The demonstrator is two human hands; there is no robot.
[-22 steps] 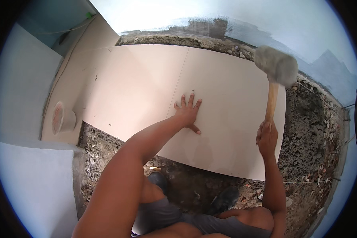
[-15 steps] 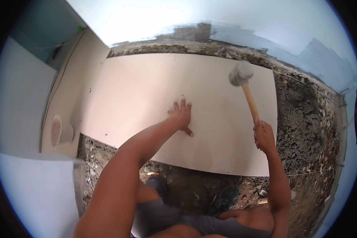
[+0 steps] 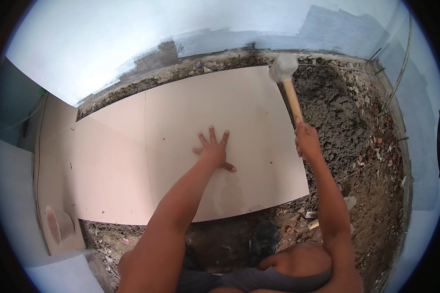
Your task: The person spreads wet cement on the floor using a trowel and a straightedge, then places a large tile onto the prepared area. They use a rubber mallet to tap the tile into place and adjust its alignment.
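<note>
**Hand flat on tile, mallet at its far corner**

The left hand (image 3: 213,150) lies in the middle of the frame, palm down and fingers spread wide, pressed flat on the large pale beige square floor tile (image 3: 239,112). It grips nothing; it only rests open on the tile's surface.

The right hand (image 3: 306,140), right of centre, is closed in a fist around the lower end of the light wooden handle of a mallet with a whitish rounded head (image 3: 283,67). The handle slants up and slightly left from the fist, and the head sits at the upper centre-right of the frame, at the tile's far right corner; whether it touches the tile cannot be told.

The tile fills the centre of the frame. Its left edge meets a second pale beige tile (image 3: 110,166) along a thin straight joint. Its right edge borders a heap of dark grey loose mortar (image 3: 335,115) in the upper right.

Along the top runs a pale wall with a patchy grey painted band (image 3: 259,34). At the bottom centre, a dark shoe (image 3: 264,238) stands on rubble-strewn ground (image 3: 376,195) just below the tile's near edge.
</note>
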